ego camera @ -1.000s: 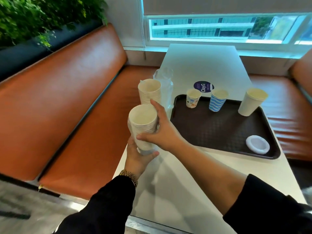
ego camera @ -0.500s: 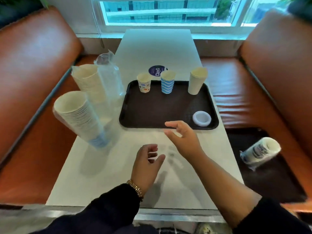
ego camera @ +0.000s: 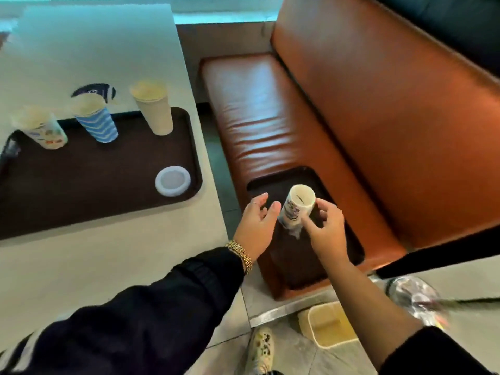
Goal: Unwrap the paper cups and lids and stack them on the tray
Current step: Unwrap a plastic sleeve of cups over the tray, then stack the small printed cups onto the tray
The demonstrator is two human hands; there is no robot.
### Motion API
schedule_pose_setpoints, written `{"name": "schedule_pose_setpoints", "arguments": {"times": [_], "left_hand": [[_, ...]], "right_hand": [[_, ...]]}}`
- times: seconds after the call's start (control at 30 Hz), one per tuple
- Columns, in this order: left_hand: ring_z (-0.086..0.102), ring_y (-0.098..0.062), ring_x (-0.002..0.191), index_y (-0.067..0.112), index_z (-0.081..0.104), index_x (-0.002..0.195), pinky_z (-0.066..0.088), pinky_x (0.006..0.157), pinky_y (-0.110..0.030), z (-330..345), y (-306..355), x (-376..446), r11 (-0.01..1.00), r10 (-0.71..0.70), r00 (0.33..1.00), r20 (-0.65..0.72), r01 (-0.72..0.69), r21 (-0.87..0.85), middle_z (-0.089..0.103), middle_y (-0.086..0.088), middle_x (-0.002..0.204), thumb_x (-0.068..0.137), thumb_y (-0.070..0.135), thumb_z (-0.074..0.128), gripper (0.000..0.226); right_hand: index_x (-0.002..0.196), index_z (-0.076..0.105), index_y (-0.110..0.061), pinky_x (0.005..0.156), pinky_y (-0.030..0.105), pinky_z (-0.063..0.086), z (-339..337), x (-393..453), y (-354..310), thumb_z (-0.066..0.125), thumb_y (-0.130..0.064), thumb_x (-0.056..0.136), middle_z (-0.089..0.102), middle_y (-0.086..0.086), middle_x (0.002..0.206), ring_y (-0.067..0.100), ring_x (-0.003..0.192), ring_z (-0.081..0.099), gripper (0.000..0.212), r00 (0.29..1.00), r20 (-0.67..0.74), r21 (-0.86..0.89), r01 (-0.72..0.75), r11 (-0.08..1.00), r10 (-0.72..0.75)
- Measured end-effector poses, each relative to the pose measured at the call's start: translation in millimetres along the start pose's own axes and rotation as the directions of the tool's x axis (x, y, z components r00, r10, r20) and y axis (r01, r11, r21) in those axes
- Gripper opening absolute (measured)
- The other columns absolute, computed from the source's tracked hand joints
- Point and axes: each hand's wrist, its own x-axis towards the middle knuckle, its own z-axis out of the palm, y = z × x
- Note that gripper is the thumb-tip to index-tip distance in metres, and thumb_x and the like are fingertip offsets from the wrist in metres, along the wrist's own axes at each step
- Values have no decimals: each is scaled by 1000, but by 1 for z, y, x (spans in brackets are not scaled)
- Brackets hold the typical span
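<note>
A plastic-wrapped stack of printed paper cups (ego camera: 297, 208) sits tilted over a dark tray (ego camera: 297, 266) on the right bench. My right hand (ego camera: 328, 234) pinches its right side with thumb and index finger. My left hand (ego camera: 255, 226) hovers with spread fingers just left of the stack, its thumb close to the wrap. On the table, the brown tray (ego camera: 81, 190) holds a printed cup (ego camera: 40, 128), a blue striped cup (ego camera: 97, 123), a cream cup stack (ego camera: 155, 112) and a white lid (ego camera: 172, 181).
The white table (ego camera: 94, 50) edge runs just left of my hands. An orange bench seat (ego camera: 257, 104) and backrest (ego camera: 392, 104) fill the right. On the floor are a cream bin (ego camera: 330, 326), crumpled clear plastic (ego camera: 414, 296) and my shoe (ego camera: 261, 350).
My view has swung right from the table to the bench. Both hands left the tall cup stacks and moved to the wrapped printed stack, which my right hand now holds.
</note>
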Motion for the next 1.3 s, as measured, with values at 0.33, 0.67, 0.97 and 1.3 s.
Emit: {"name": "schedule_pose_setpoints", "arguments": {"times": [0.33, 0.67, 0.97, 1.3], "left_hand": [[34, -17, 138, 10, 36, 147, 24, 109, -24, 76, -10, 108, 946, -324, 938, 124, 322, 34, 36, -9, 153, 104, 50, 20, 61], [53, -1, 105, 34, 55, 109, 40, 97, -22, 62, 7, 87, 950, -254, 952, 170, 279, -141, 60, 10, 115, 105, 27, 37, 20], [57, 2, 109, 37, 45, 123, 47, 89, -14, -55, 79, -21, 942, 318, 939, -135, -297, 155, 56, 6, 124, 82, 23, 76, 54], [62, -7, 108, 40, 44, 111, 55, 89, -33, -231, 51, -153, 958, 280, 913, -296, -283, 33, 58, 5, 121, 54, 37, 88, 72]], "right_hand": [[152, 31, -20, 116, 35, 29, 17, 92, 71, 78, -16, 81, 36, 0, 154, 14, 141, 34, 85, 948, 279, -41, -148, 988, 153], [147, 40, -22, 114, 42, 37, 1, 86, 38, 78, -12, 80, 47, -4, 145, 13, 134, 42, 77, 949, 315, 137, -64, 988, 18], [132, 53, -37, 102, 41, 46, -30, 16, -125, 81, -34, 70, 61, -10, 131, 11, 121, 56, 69, 893, 285, 467, 189, 864, -349], [131, 55, -31, 97, 36, 52, 69, -113, -235, 83, -33, 60, 62, 0, 131, 19, 125, 56, 76, 626, 604, 638, -7, 770, -494]]}}
